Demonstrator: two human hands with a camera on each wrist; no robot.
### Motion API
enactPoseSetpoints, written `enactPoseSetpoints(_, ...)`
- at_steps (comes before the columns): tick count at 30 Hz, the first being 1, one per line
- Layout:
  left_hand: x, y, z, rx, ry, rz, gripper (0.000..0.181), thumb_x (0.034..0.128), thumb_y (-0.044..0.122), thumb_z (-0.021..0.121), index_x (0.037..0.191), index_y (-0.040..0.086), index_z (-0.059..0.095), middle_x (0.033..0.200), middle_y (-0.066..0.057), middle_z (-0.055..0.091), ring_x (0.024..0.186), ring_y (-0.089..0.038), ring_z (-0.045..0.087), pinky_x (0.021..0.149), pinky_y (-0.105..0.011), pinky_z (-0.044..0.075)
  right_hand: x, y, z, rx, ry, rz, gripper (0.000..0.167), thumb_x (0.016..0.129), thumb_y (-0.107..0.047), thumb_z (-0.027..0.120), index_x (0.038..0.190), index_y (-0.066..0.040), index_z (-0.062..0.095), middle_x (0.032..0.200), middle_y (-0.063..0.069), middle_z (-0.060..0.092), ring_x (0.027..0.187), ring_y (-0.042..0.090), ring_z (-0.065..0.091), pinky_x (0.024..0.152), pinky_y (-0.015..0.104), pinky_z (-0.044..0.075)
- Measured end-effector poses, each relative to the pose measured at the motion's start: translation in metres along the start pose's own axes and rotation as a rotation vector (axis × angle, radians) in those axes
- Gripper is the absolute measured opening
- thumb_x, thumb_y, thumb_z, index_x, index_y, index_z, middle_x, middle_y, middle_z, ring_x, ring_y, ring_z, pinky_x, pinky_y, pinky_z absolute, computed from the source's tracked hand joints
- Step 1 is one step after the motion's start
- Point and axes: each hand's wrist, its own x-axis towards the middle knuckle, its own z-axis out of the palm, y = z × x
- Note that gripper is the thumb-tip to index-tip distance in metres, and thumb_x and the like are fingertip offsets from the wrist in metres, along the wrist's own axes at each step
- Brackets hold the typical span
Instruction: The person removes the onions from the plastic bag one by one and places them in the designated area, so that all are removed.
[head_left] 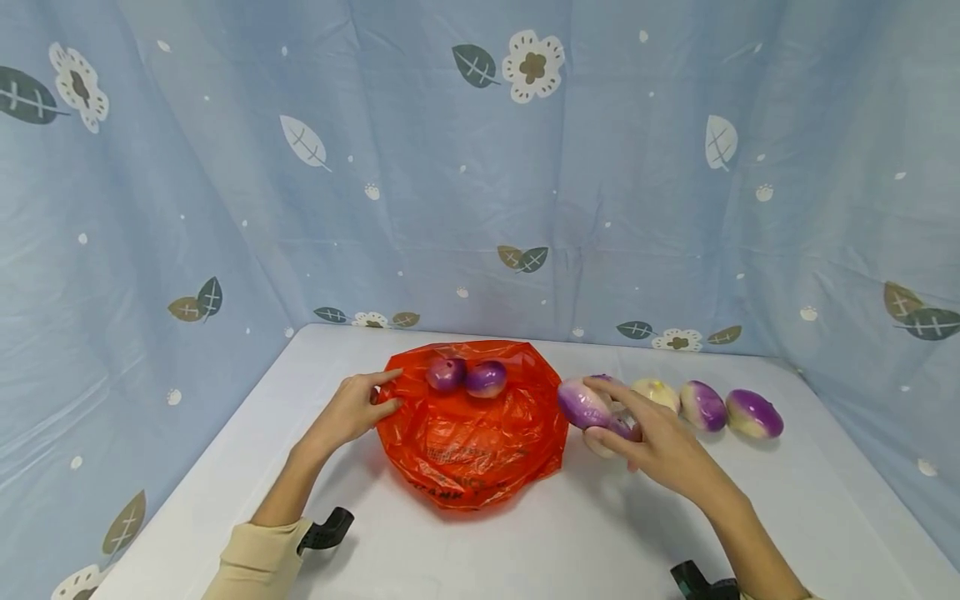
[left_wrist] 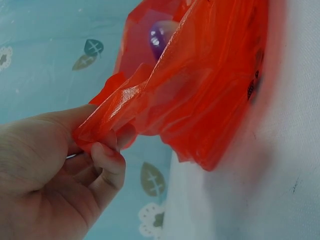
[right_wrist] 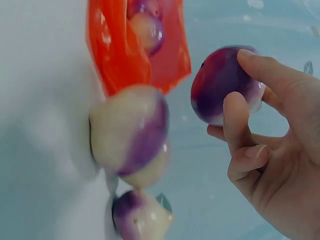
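Note:
My left hand pinches the left rim of a red plastic bag, its thin edge between thumb and fingers in the left wrist view. The bag lies spread with its mouth open on the table. Two glossy purple-and-white onions, one on the left and one on the right, sit inside it. My right hand holds another purple-and-white onion in its fingertips, raised off the table beside the bag's right edge. Below it, a pale onion with a purple side rests on the table, partly hidden in the head view.
Right of the bag, more onions lie on the white table: a cream one and two purple-and-white ones, one nearer and one at the far right. A blue patterned curtain hangs behind the table.

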Motion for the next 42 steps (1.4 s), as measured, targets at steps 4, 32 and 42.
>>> enactPoseSetpoints(4, 0.003, 0.002, 0.000, -0.010, -0.003, 0.005, 0.049, 0.0873, 0.009, 0.068, 0.134, -0.003, 0.057, 0.058, 0.000, 0.048, 0.052, -0.011, 0.045, 0.045, -0.022, 0.041, -0.007, 0.014, -0.015, -0.023, 0.014, 0.024, 0.064, 0.089, -0.041, 0.070, 0.145, -0.043, 0.040, 0.113, 0.001, 0.062, 0.049, 0.008, 0.056, 0.048, 0.025, 0.048)
enactPoseSetpoints(32, 0.003, -0.001, 0.000, 0.010, -0.001, -0.010, 0.049, 0.0880, 0.011, 0.069, 0.134, -0.001, 0.058, 0.058, 0.000, 0.046, 0.051, -0.013, 0.046, 0.046, -0.022, 0.043, -0.027, 0.069, -0.049, -0.115, -0.163, 0.099, 0.056, 0.087, -0.039, 0.071, 0.136, -0.023, 0.047, 0.102, 0.005, 0.067, 0.045, 0.007, 0.058, 0.090, 0.060, 0.047)
enactPoseSetpoints(42, 0.001, -0.003, 0.002, -0.004, -0.005, -0.018, 0.048, 0.0882, 0.009, 0.069, 0.134, 0.000, 0.058, 0.057, 0.001, 0.045, 0.051, -0.012, 0.045, 0.045, -0.022, 0.041, -0.027, 0.075, -0.043, -0.086, -0.219, 0.142, 0.056, 0.087, -0.037, 0.072, 0.134, -0.021, 0.047, 0.107, 0.011, 0.065, 0.046, 0.010, 0.060, 0.077, 0.048, 0.054)
